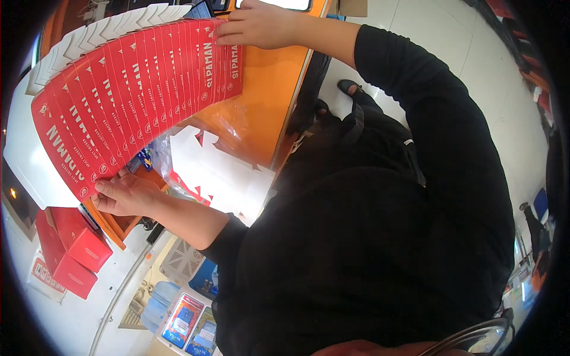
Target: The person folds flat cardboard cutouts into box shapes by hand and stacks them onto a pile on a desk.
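Observation:
A long fan of flat red cardboard box blanks (142, 89) with white lettering spreads over the orange table (267, 77). White flaps (107, 26) stick out along its far edge. My left hand (122, 193) is closed on the near left corner of the blanks, its thumb on top. At the opposite end, my right hand (255, 26) grips the upper right edge, thumb and fingers pressed onto the red face. Beside the fan, more box blanks (217, 169) lie white side up, with red showing at their edges.
Crumpled clear plastic wrap (228, 124) lies beside the blanks. Folded red boxes (74, 255) stand below the table at the left. Blue water bottles (160, 302) and colourful packs (184, 320) sit lower down. A dark-framed device (202, 9) is at the table's far edge.

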`<action>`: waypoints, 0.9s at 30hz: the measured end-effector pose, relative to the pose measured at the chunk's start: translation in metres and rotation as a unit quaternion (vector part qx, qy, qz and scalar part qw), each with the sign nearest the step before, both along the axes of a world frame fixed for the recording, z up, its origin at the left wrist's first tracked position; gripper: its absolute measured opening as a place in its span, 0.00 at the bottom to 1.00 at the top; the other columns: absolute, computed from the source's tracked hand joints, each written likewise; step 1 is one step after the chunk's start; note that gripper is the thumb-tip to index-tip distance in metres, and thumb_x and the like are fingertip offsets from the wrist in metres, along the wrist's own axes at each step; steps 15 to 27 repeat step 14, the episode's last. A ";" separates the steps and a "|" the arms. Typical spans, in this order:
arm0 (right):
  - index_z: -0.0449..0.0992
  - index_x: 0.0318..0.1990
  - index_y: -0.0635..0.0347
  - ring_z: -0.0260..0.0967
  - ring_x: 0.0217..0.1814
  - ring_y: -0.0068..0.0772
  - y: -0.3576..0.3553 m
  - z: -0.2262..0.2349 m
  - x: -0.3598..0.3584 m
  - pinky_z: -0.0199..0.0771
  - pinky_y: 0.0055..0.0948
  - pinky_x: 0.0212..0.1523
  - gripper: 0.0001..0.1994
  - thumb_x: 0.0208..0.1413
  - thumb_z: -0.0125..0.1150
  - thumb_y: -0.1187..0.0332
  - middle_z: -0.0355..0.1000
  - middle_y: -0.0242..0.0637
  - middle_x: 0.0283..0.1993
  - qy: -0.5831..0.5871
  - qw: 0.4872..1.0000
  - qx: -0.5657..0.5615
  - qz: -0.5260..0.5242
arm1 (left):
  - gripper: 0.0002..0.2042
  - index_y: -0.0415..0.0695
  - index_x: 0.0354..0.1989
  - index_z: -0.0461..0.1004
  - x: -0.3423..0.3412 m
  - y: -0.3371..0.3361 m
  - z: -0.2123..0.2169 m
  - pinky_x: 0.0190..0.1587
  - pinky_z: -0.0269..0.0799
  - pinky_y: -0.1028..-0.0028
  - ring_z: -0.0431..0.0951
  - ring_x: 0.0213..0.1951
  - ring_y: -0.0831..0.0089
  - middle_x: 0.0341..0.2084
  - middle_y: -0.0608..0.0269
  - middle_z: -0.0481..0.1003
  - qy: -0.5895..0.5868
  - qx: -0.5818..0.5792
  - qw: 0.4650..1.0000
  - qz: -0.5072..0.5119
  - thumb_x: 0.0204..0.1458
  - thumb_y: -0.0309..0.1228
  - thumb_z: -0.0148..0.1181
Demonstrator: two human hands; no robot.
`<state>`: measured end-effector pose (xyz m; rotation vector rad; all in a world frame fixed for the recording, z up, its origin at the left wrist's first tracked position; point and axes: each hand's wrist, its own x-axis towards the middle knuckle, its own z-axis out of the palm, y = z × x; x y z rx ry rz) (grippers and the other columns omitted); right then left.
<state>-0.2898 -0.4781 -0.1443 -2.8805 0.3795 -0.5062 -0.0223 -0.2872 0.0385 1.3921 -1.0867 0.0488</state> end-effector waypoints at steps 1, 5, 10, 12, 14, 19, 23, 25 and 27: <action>0.70 0.62 0.52 0.57 0.69 0.37 0.001 -0.007 0.002 0.58 0.43 0.61 0.18 0.65 0.48 0.72 0.65 0.35 0.66 -0.037 0.999 -0.012 -0.005 | 0.15 0.43 0.52 0.64 -0.002 -0.001 0.000 0.51 0.80 0.61 0.76 0.54 0.64 0.53 0.52 0.74 0.006 -0.002 1.000 -0.007 0.63 0.37 0.58; 0.70 0.62 0.51 0.58 0.67 0.35 0.003 -0.020 0.005 0.58 0.43 0.59 0.19 0.64 0.49 0.71 0.65 0.33 0.64 -0.070 0.996 -0.040 -0.023 | 0.15 0.43 0.52 0.65 -0.008 0.001 0.004 0.51 0.80 0.62 0.76 0.54 0.64 0.52 0.52 0.74 0.005 -0.002 1.000 -0.004 0.63 0.37 0.58; 0.71 0.62 0.49 0.58 0.67 0.35 0.003 -0.014 0.006 0.58 0.44 0.58 0.19 0.65 0.49 0.70 0.65 0.33 0.64 -0.036 0.999 -0.022 -0.033 | 0.16 0.44 0.52 0.65 -0.008 -0.004 0.000 0.50 0.80 0.63 0.77 0.53 0.63 0.52 0.53 0.74 0.007 -0.014 1.000 -0.021 0.63 0.37 0.58; 0.70 0.62 0.48 0.58 0.67 0.35 0.002 -0.010 0.006 0.58 0.44 0.58 0.19 0.64 0.50 0.70 0.65 0.33 0.64 -0.020 0.999 -0.019 -0.038 | 0.16 0.44 0.53 0.64 -0.006 -0.003 0.000 0.50 0.80 0.63 0.77 0.53 0.63 0.52 0.53 0.74 0.008 -0.014 0.999 -0.028 0.63 0.37 0.59; 0.69 0.63 0.48 0.58 0.66 0.34 0.004 -0.010 0.008 0.58 0.43 0.58 0.20 0.64 0.51 0.70 0.65 0.33 0.64 -0.025 0.998 -0.035 -0.046 | 0.16 0.44 0.53 0.64 -0.006 -0.002 0.002 0.50 0.80 0.63 0.77 0.53 0.63 0.52 0.53 0.74 0.009 -0.015 0.999 -0.030 0.63 0.37 0.59; 0.69 0.63 0.48 0.58 0.66 0.34 0.004 -0.010 0.008 0.58 0.43 0.58 0.20 0.64 0.51 0.70 0.65 0.33 0.64 -0.025 0.998 -0.035 -0.046 | 0.16 0.44 0.53 0.64 -0.006 -0.002 0.002 0.50 0.80 0.63 0.77 0.53 0.63 0.52 0.53 0.74 0.009 -0.015 0.999 -0.030 0.63 0.37 0.59; 0.69 0.63 0.48 0.58 0.66 0.34 0.004 -0.010 0.008 0.58 0.43 0.58 0.20 0.64 0.51 0.70 0.65 0.33 0.64 -0.025 0.998 -0.035 -0.046 | 0.16 0.44 0.53 0.64 -0.006 -0.002 0.002 0.50 0.80 0.63 0.77 0.53 0.63 0.52 0.53 0.74 0.009 -0.015 0.999 -0.030 0.63 0.37 0.59; 0.69 0.63 0.48 0.58 0.66 0.34 0.004 -0.010 0.008 0.58 0.43 0.58 0.20 0.64 0.51 0.70 0.65 0.33 0.64 -0.025 0.998 -0.035 -0.046 | 0.16 0.44 0.53 0.64 -0.006 -0.002 0.002 0.50 0.80 0.63 0.77 0.53 0.63 0.52 0.53 0.74 0.009 -0.015 0.999 -0.030 0.63 0.37 0.59; 0.69 0.63 0.48 0.58 0.66 0.34 0.004 -0.010 0.008 0.58 0.43 0.58 0.20 0.64 0.51 0.70 0.65 0.33 0.64 -0.025 0.998 -0.035 -0.046 | 0.16 0.44 0.53 0.64 -0.006 -0.002 0.002 0.50 0.80 0.63 0.77 0.53 0.63 0.52 0.53 0.74 0.009 -0.015 0.999 -0.030 0.63 0.37 0.59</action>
